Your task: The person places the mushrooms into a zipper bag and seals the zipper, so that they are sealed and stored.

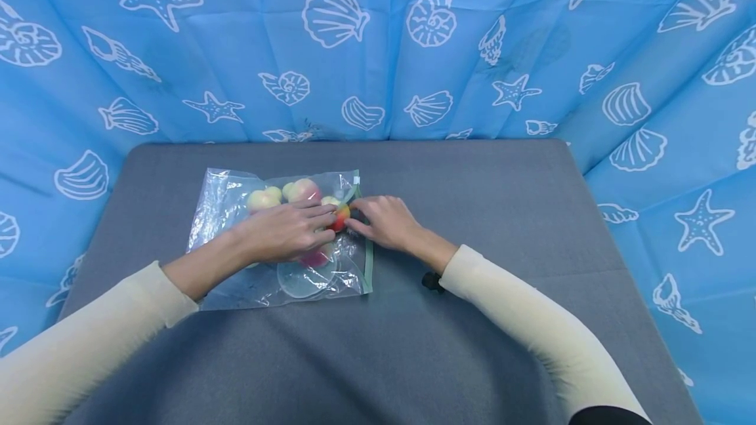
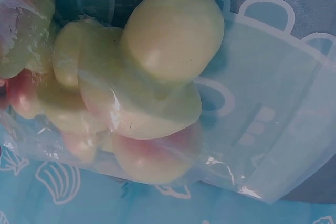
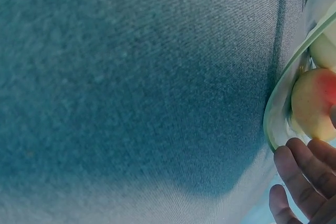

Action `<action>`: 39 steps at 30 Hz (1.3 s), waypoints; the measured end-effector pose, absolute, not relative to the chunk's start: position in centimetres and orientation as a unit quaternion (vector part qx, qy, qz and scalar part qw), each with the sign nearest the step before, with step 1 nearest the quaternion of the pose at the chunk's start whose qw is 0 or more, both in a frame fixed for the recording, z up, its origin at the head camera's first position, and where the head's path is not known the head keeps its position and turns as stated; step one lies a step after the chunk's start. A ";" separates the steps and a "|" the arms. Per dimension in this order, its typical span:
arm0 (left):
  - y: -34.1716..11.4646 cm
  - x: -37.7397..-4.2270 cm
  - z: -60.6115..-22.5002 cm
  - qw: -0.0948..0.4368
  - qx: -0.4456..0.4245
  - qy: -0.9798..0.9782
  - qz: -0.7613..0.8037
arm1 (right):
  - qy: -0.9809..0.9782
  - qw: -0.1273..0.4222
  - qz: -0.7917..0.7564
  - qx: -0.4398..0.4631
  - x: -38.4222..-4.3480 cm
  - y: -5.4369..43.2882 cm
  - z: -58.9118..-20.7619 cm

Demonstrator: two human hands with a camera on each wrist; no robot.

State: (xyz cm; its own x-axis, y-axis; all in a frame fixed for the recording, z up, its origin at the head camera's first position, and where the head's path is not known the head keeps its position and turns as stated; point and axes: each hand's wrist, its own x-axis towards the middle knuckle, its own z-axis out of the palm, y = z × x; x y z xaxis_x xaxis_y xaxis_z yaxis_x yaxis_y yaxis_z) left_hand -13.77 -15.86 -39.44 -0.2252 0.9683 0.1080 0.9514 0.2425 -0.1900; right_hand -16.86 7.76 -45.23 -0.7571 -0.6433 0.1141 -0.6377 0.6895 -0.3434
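A clear zip bag [image 1: 224, 215] lies flat, its green-edged mouth [image 1: 369, 261] facing right. Inside are several pale peaches [image 1: 264, 198] with pink blushes, large in the left wrist view, where one peach [image 2: 176, 32] sits uppermost. My left hand [image 1: 289, 228] reaches across the bag, fingers extended toward a red-and-yellow peach [image 1: 340, 217] near the mouth. On the other side of that peach is my right hand [image 1: 386, 220], thumb and fingers apart. The right wrist view shows its fingers [image 3: 302, 171] loosely straight at the bag's rim, below the peach [image 3: 312, 103].
The bag lies on a grey cloth-covered table [image 1: 472, 215]. A small black object [image 1: 432, 281] sits beside the right sleeve. Blue curtains [image 1: 378, 51] with white shells and starfish hang behind the table and along both sides.
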 end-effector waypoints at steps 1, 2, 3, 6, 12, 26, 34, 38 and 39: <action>-15.9 -13.8 -39.5 0.104 -0.614 -0.781 0.041 | 0.919 0.006 -0.183 -0.348 -16.8 7.7 -45.3; -15.9 -13.8 -39.5 0.106 -0.615 -0.780 0.041 | 0.920 0.004 -0.183 -0.347 -16.8 7.7 -45.3; -15.9 -13.8 -39.5 0.109 -0.615 -0.780 0.041 | 0.920 0.002 -0.181 -0.346 -16.8 7.6 -45.3; -15.9 -13.8 -39.5 0.112 -0.615 -0.780 0.040 | 0.922 -0.005 -0.179 -0.344 -16.8 7.5 -45.5; -15.7 -13.9 -39.6 0.111 -0.616 -0.779 0.029 | 0.925 -0.013 -0.175 -0.336 -17.0 7.4 -45.9; -15.6 -14.0 -39.5 0.110 -0.619 -0.778 0.024 | 0.930 -0.024 -0.178 -0.321 -17.2 7.0 -45.9; -15.6 -14.0 -39.4 0.118 -0.620 -0.775 0.023 | 0.931 -0.019 -0.179 -0.316 -17.2 7.3 -45.9; -15.4 -14.0 -39.4 0.119 -0.620 -0.776 0.023 | 0.930 -0.035 -0.189 -0.314 -17.4 8.0 -45.9; -15.4 -14.0 -39.4 0.118 -0.620 -0.776 0.023 | 0.929 -0.044 -0.195 -0.310 -17.4 8.2 -45.9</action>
